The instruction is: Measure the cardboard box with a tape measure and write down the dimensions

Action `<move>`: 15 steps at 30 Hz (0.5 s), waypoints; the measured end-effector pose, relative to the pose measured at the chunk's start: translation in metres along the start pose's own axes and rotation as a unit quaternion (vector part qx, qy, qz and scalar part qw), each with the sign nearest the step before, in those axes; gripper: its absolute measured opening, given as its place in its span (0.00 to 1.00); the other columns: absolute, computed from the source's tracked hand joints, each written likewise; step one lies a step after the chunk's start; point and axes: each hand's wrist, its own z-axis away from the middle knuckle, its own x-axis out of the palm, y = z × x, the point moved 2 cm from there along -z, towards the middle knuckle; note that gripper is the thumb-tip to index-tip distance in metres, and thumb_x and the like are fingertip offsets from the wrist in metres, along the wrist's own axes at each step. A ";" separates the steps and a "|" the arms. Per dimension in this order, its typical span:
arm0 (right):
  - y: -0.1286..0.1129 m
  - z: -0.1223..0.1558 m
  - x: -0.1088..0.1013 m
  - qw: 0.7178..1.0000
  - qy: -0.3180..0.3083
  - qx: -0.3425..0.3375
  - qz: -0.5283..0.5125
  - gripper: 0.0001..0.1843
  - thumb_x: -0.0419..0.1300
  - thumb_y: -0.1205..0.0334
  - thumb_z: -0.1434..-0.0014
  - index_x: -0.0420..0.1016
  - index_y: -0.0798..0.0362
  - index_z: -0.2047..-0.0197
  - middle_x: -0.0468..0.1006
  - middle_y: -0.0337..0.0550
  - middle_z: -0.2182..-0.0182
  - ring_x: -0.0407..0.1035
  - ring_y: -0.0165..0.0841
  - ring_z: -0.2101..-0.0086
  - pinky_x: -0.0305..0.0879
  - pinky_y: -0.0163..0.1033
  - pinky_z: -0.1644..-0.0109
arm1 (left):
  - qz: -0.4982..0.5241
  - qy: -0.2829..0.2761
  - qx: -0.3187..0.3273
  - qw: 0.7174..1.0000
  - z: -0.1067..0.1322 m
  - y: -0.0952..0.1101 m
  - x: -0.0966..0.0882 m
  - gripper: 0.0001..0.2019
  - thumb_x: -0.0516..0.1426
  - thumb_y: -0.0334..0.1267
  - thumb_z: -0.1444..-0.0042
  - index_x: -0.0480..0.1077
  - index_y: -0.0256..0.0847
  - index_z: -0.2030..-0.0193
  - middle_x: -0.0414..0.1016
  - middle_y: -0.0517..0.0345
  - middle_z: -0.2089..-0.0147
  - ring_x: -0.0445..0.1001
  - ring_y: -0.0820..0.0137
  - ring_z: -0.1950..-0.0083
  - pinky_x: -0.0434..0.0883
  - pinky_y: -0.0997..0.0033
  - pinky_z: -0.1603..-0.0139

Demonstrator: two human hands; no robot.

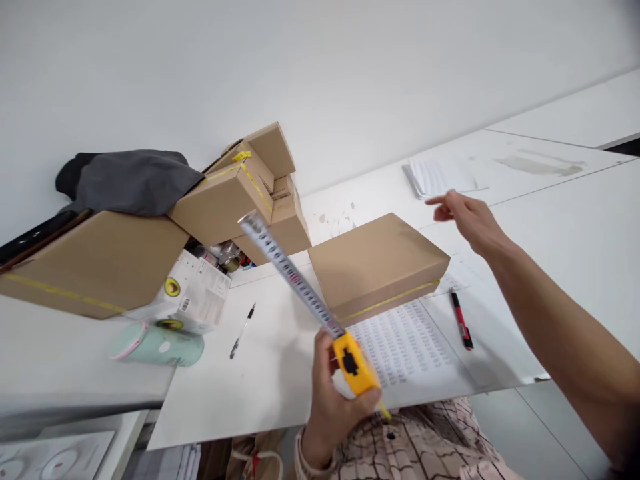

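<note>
A yellow tape measure [356, 363] is gripped in my left hand [330, 407], its silver marked blade [295, 277] pulled out and slanting up to the left. A closed cardboard box [380, 263] lies flat on the desk just beyond the blade, yellow tape along its side. Under the box's near edge sits a printed sheet [405, 347] with rows of text. My right hand [467, 217] hovers past the box's right end, holding nothing, index finger extended and the others loosely bent. Beneath my right forearm lies a red and black marker [461, 320].
More cardboard boxes [225, 203] are stacked at the left, with a dark cloth [135, 183] over them. A white carton [195, 293], a mint-green cylinder [160, 343] and a pen [243, 331] lie nearby. Stacked papers [440, 177] rest at the back by the wall.
</note>
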 end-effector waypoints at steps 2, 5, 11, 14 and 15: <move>0.026 0.026 -0.015 0.999 -0.012 0.044 0.020 0.36 0.49 0.28 0.35 0.81 0.52 0.51 0.74 0.46 0.69 0.66 0.37 0.65 0.63 0.46 0.53 | -0.011 0.064 0.011 0.998 0.001 -0.015 -0.016 0.45 0.73 0.49 0.57 0.58 0.49 0.34 0.72 0.51 0.44 0.74 0.58 0.46 0.73 0.59 0.45; 0.044 0.060 -0.014 0.995 -0.070 0.066 0.021 0.39 0.46 0.27 0.35 0.77 0.49 0.42 0.74 0.44 0.69 0.67 0.38 0.67 0.66 0.46 0.57 | 0.026 0.061 0.003 0.998 -0.008 -0.029 -0.019 0.43 0.71 0.55 0.56 0.60 0.47 0.36 0.74 0.51 0.47 0.75 0.59 0.49 0.74 0.61 0.50; -0.016 0.063 0.001 0.995 -0.055 -0.029 0.079 0.31 0.55 0.31 0.37 0.80 0.43 0.45 0.75 0.42 0.68 0.66 0.36 0.68 0.65 0.42 0.66 | 0.040 0.037 0.090 0.994 -0.053 0.004 -0.026 0.40 0.73 0.56 0.59 0.66 0.45 0.41 0.76 0.52 0.50 0.76 0.60 0.52 0.75 0.65 0.55; -0.042 0.041 0.007 0.989 -0.020 -0.066 0.130 0.26 0.59 0.33 0.40 0.83 0.46 0.61 0.73 0.42 0.72 0.66 0.37 0.69 0.62 0.42 0.67 | 0.050 0.029 0.146 0.988 -0.081 0.034 -0.039 0.36 0.71 0.55 0.56 0.67 0.45 0.42 0.75 0.50 0.45 0.76 0.59 0.49 0.76 0.63 0.53; -0.045 0.033 0.010 0.985 -0.005 -0.079 0.156 0.24 0.61 0.34 0.41 0.82 0.47 0.64 0.73 0.43 0.72 0.67 0.38 0.69 0.63 0.43 0.67 | 0.049 0.028 0.156 0.986 -0.088 0.043 -0.041 0.35 0.71 0.54 0.54 0.67 0.45 0.42 0.75 0.49 0.44 0.76 0.59 0.48 0.77 0.63 0.52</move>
